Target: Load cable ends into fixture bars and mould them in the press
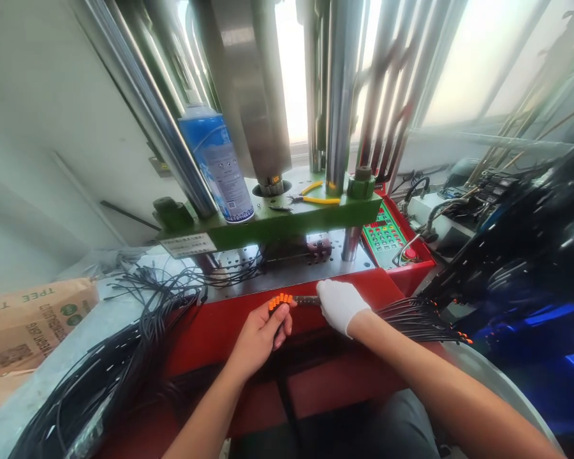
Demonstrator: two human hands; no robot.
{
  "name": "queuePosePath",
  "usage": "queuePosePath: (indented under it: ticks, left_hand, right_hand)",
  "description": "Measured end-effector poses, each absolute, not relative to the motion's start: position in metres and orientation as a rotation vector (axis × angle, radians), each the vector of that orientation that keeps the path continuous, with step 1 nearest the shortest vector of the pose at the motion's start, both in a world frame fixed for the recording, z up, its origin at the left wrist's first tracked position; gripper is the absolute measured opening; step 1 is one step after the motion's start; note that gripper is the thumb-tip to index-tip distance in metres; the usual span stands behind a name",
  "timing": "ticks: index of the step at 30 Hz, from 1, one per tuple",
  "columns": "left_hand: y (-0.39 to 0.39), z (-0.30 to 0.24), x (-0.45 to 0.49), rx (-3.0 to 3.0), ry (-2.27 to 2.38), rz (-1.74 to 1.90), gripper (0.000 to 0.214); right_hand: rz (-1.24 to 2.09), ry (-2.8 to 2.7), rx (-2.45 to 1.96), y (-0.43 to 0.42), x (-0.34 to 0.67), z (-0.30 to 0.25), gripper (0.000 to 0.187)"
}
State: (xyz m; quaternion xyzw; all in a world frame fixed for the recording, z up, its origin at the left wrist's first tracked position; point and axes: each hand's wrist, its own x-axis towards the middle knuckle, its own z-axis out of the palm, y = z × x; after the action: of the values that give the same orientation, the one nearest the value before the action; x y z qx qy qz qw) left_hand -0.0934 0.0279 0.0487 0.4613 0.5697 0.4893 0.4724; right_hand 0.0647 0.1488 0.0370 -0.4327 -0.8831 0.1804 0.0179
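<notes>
My bare left hand (pixel 263 328) is closed around a row of small orange pieces (pixel 281 299), thumb resting over them. A short dark strip (pixel 307 300) runs from the orange pieces to my right hand (pixel 340 306), which wears a white glove and is closed on the strip's other end. Whether the strip is a bar or a bundle of cable ends cannot be made out. Both hands are above the red work surface (pixel 368 290) in front of the press. To the right of the glove lie black cables (pixel 406 322), some with orange tips.
A blue spray can (pixel 217 166) and yellow-handled pliers (pixel 318 199) rest on the press's green plate (pixel 287 222). Black cable bundles (pixel 148 325) lie at left near a brown paper sack (pixel 33 331). A red control box (pixel 392 239) stands at right.
</notes>
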Motion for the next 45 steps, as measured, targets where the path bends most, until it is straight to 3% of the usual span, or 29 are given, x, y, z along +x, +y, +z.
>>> queuePosePath:
  ticks: [4,8,12,14,18,32,45]
  left_hand:
    - [0.042,0.045,-0.095,1.164,1.357,1.14,0.034]
    - [0.069,0.041,-0.096,1.162,1.322,1.105,0.032]
    - [0.1,0.032,-0.093,1.135,1.279,1.059,0.026]
    - [0.109,0.026,-0.09,1.11,1.279,1.037,0.026]
    - [0.113,0.015,-0.087,1.085,1.293,0.994,0.031]
    - [0.108,0.017,-0.081,1.051,1.294,0.951,0.024]
    - [0.105,0.011,-0.08,1.052,1.33,0.988,0.023]
  right_hand:
    - [0.781,-2.571,-1.46,0.17,0.07,0.038,0.02]
    - [1.299,-2.313,-1.381,0.187,0.07,0.031,0.024]
    - [1.732,-1.936,-1.145,0.195,0.067,0.02,0.044]
    - [1.838,-1.756,-1.065,0.196,0.067,0.015,0.045]
    - [1.934,-1.476,-0.886,0.197,0.07,0.011,0.036]
    - [2.04,-1.096,-0.77,0.192,0.078,0.033,0.055]
    - [2.121,-0.997,-0.704,0.19,0.077,0.034,0.057]
